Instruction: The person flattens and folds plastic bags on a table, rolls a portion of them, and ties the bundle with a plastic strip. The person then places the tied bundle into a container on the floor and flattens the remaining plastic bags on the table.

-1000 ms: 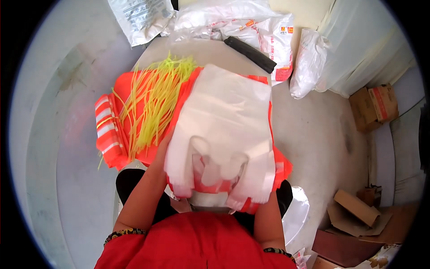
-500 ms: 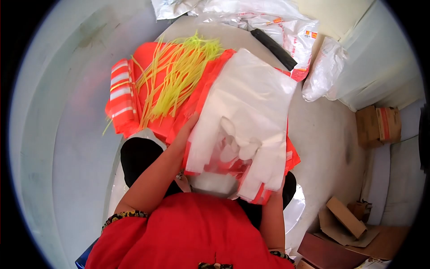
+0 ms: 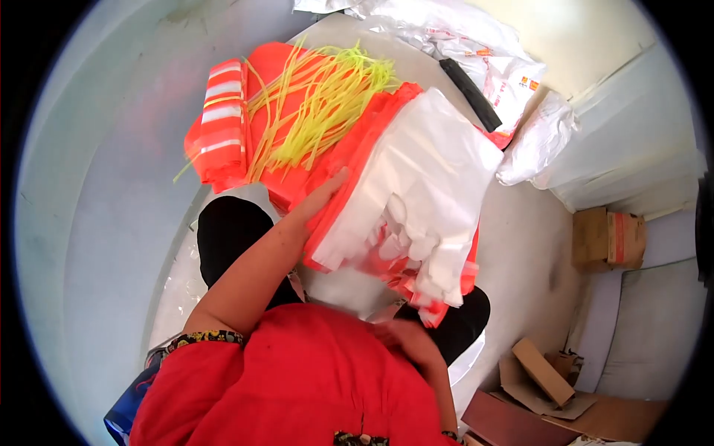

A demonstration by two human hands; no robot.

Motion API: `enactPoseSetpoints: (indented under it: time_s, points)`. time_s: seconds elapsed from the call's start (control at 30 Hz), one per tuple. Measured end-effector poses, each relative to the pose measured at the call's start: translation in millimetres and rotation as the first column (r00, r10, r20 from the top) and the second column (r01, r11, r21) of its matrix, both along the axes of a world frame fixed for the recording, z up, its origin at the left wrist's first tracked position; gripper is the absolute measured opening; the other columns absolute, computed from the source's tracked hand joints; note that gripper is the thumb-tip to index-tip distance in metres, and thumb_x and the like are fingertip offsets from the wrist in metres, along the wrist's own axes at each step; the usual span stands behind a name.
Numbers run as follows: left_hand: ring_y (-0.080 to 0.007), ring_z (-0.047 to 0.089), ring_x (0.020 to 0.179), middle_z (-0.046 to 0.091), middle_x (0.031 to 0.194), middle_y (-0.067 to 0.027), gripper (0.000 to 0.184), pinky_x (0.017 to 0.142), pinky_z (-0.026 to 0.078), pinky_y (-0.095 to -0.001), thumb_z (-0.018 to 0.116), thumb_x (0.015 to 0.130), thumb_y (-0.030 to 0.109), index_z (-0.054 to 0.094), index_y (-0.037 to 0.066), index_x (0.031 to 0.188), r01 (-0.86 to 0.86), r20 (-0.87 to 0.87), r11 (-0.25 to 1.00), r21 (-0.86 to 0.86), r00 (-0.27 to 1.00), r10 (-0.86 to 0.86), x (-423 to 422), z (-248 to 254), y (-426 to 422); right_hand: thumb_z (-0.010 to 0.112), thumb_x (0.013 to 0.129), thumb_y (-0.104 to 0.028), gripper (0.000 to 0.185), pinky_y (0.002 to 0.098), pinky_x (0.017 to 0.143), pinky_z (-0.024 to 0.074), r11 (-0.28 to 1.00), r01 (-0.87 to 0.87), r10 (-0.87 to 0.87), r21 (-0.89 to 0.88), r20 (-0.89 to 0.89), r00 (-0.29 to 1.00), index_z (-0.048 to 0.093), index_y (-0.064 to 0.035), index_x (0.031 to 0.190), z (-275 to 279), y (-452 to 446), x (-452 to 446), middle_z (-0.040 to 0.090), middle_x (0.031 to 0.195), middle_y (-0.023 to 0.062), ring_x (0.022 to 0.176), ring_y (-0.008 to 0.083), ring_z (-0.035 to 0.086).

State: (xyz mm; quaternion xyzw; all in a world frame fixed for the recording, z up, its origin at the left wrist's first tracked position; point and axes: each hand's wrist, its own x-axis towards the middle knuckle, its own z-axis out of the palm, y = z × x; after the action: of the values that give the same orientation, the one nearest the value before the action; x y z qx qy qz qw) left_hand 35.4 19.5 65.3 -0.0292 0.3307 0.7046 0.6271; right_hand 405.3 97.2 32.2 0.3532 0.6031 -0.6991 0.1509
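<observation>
The left hand (image 3: 330, 192) lies along the white bags' (image 3: 435, 160) left edge, the right hand (image 3: 409, 338) by the red shirt (image 3: 312, 368). I can't tell either's grip; bare floor (image 3: 529, 253) opens right.

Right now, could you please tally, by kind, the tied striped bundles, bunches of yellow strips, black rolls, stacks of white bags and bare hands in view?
Tied striped bundle: 1
Bunch of yellow strips: 1
Black roll: 1
Stack of white bags: 1
Bare hands: 2, left hand and right hand
Total: 6
</observation>
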Motion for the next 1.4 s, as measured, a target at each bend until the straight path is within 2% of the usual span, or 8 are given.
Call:
enactPoseSetpoints:
  time_s: [0.1, 0.27, 0.4, 0.67, 0.93, 1.03, 1.13, 1.4]
  points:
    - [-0.0318, 0.070, 0.109, 0.069, 0.131, -0.0168, 0.063, 0.098, 0.056, -0.0465, 0.056, 0.103, 0.056, 0.059, 0.006, 0.142, -0.030, 0.192, 0.999, -0.021, 0.981, 0.033, 12.3, 4.5, -4.2, 0.059, 0.102, -0.016, 0.027, 0.0343, 0.090, 0.0565, 0.713, -0.376, 0.497, 0.592, -0.048, 0.867, 0.072, -0.0006, 0.120, 87.9, -19.8, -27.6, 0.076, 0.115, 0.0147, 0.102, 0.0216, 0.073]
    - [-0.0305, 0.070, 0.100, 0.071, 0.117, -0.0170, 0.049, 0.090, 0.057, -0.0423, 0.052, 0.105, 0.043, 0.062, 0.005, 0.135, 0.037, 0.035, 0.995, 0.093, 0.999, -0.041, 39.0, 24.7, -14.9, 0.064, 0.096, -0.007, 0.028, 0.0363, 0.088, 0.0558, 0.619, 0.113, 0.205, 0.777, -0.300, 0.932, 0.070, -0.0011, 0.122, 133.8, 17.0, -84.6, 0.074, 0.112, 0.0164, 0.100, 0.0284, 0.073]
    - [-0.0229, 0.061, 0.120, 0.061, 0.135, -0.0128, 0.049, 0.102, 0.051, -0.0361, 0.052, 0.106, 0.030, 0.048, 0.004, 0.146, -0.235, -0.398, 0.972, 0.006, 0.891, 0.218, 58.6, 4.9, 17.2, 0.063, 0.092, -0.002, 0.030, 0.0395, 0.089, 0.0557, 0.416, 0.226, 0.484, 0.881, -0.424, 0.765, 0.069, 0.0006, 0.121, 140.4, 57.2, -180.3, 0.072, 0.112, 0.0174, 0.103, 0.0357, 0.070]
    - [-0.0221, 0.042, 0.143, 0.044, 0.154, -0.0148, 0.068, 0.118, 0.036, -0.0357, 0.056, 0.103, 0.024, 0.028, -0.004, 0.159, -0.166, -0.573, 0.980, 0.113, 0.794, 0.201, 61.7, 34.2, 14.4, 0.052, 0.097, -0.017, 0.027, 0.0505, 0.123, 0.0272, 0.271, -0.365, 0.832, 0.891, -0.025, 0.555, 0.076, -0.0027, 0.096, 108.7, 113.8, -317.6, 0.075, 0.106, 0.0100, 0.131, 0.0343, 0.056]
    - [-0.0187, 0.060, 0.118, 0.064, 0.125, -0.0095, 0.044, 0.104, 0.045, -0.0335, 0.055, 0.105, 0.026, 0.057, -0.002, 0.139, -0.063, -0.404, 0.997, -0.052, 0.914, 0.037, 23.8, 39.3, -14.9, 0.057, 0.086, -0.010, 0.015, 0.0528, 0.114, 0.0407, 0.466, -0.140, 0.754, 0.874, -0.310, 0.579, 0.056, -0.0007, 0.074, 88.2, 122.9, -319.4, 0.059, 0.075, 0.0133, 0.083, 0.0364, 0.057]
    - [-0.0184, 0.061, 0.109, 0.064, 0.119, -0.0064, 0.036, 0.097, 0.048, -0.0323, 0.057, 0.104, 0.024, 0.060, 0.002, 0.133, -0.231, -0.563, 0.973, 0.000, 0.804, 0.191, -7.7, -11.7, -4.9, 0.057, 0.082, -0.008, 0.012, 0.0534, 0.109, 0.0452, 0.472, -0.082, 0.752, 0.878, -0.352, 0.558, 0.054, -0.0011, 0.072, 80.7, 119.8, -319.9, 0.056, 0.073, 0.0136, 0.075, 0.0362, 0.055]
    - [-0.0284, 0.063, 0.114, 0.065, 0.121, -0.0160, 0.033, 0.103, 0.047, -0.0368, 0.063, 0.098, 0.016, 0.062, -0.001, 0.126, -0.461, -0.886, 0.888, 0.007, 0.409, 0.219, -30.7, -34.4, 22.8, 0.057, 0.077, -0.006, 0.011, 0.0531, 0.105, 0.0475, 0.456, -0.083, 0.774, 0.886, -0.349, 0.528, 0.052, -0.0014, 0.069, 79.8, 123.1, -321.2, 0.053, 0.071, 0.0141, 0.074, 0.0358, 0.054]
    - [-0.0375, 0.060, 0.110, 0.064, 0.121, -0.0205, 0.058, 0.099, 0.049, -0.0436, 0.082, 0.082, 0.021, 0.060, -0.001, 0.131, -0.447, -0.956, 0.888, -0.107, -0.200, -0.216, -68.4, -53.2, 67.0, 0.053, 0.063, -0.005, 0.008, 0.0500, 0.096, 0.0512, 0.557, -0.012, 0.706, 0.831, -0.465, 0.534, 0.045, -0.0036, 0.064, 83.4, 133.2, -314.9, 0.049, 0.065, 0.0106, 0.068, 0.0336, 0.052]
